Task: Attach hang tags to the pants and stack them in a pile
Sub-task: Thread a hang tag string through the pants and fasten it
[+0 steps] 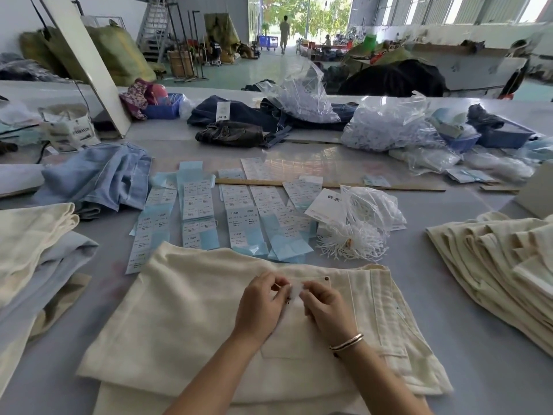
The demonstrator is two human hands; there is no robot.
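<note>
Rows of pale blue paper size stickers [209, 214] lie beyond the folded cream cotton pants [185, 310], where left hand [259, 304] and right hand [324, 305] pinch a small white hang tag [295, 290] at the waistband.

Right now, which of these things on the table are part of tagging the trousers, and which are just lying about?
In use:
- left hand and right hand, pinching a white hang tag
- cream pants under them
- sticker sheets
- bundle of white tag strings
- cream pile

Lying about:
- dark jeans
- wooden ruler
- blue baskets
</note>
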